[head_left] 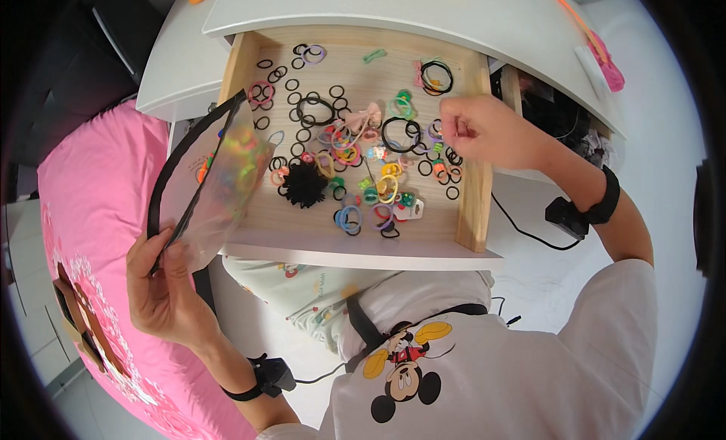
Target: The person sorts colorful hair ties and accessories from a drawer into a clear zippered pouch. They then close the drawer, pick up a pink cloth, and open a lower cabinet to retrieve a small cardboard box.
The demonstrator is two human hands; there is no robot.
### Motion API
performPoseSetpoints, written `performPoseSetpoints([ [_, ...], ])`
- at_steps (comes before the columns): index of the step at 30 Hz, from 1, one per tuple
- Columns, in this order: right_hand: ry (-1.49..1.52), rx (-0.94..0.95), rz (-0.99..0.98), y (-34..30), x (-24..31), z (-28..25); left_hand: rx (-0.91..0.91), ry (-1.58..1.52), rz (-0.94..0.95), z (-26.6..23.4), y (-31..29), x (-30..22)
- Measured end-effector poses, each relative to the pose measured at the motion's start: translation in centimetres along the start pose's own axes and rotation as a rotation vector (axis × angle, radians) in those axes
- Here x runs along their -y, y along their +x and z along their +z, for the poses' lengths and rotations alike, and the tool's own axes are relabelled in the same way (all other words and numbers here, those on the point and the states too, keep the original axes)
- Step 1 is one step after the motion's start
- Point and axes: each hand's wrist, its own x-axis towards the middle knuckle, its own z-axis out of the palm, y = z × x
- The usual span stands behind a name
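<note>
My left hand (172,296) pinches the black edge of a clear pouch (208,217), which hangs tilted over the left wall of an open wooden drawer (475,206). Colourful shapes show through the pouch's plastic. Above the drawer's right side, my right hand (491,130) is closed with its fingers curled in; what it holds, if anything, is hidden. Many small hair ties lie scattered below it, among them a large black hair tie (401,135). A fluffy black scrunchie (304,185), a pale pink bow (364,119) and a green bow (374,56) lie there too.
The drawer juts from a white desk (340,9). A second open drawer (552,115) with dark contents is on the right. Left of the desk lies pink bedding (98,175). Orange sticks with a pink end (603,62) rest at the desk's right. Cables run from both wrist straps.
</note>
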Motion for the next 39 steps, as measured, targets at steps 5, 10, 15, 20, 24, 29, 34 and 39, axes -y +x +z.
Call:
performPoseSetpoints([
  [5,0.029,-0.314,-0.02,-0.8,0.4,-3.2,-0.007,0.05,0.016,0.1,0.1,-0.4],
  [10,-0.259,-0.743,-0.136,0.0,-4.1,-11.4,-0.003,0.069,0.017,-0.3,0.0,-0.8],
  [15,-0.459,-0.692,0.022,0.7,-10.2,-16.0,-0.015,0.051,0.007,-0.5,0.3,-1.0],
  [20,-0.31,-0.719,0.063,-0.5,-7.0,-14.2,-0.037,0.101,0.015,-1.0,0.0,-0.5],
  [24,-0.214,-0.582,-0.022,-2.0,-3.6,-13.1,-0.061,0.094,-0.01,-1.4,0.1,0.1],
  [29,-0.036,-0.313,0.018,-1.8,1.1,-9.2,-0.093,0.089,-0.045,-1.7,0.1,0.7],
  [34,-0.418,-0.156,-0.251,1.4,-1.4,-5.9,-0.067,0.083,-0.022,-1.8,0.0,0.6],
  [39,-0.768,0.249,-0.053,3.8,-1.4,-4.0,-0.068,0.055,-0.044,-1.7,-0.1,0.4],
])
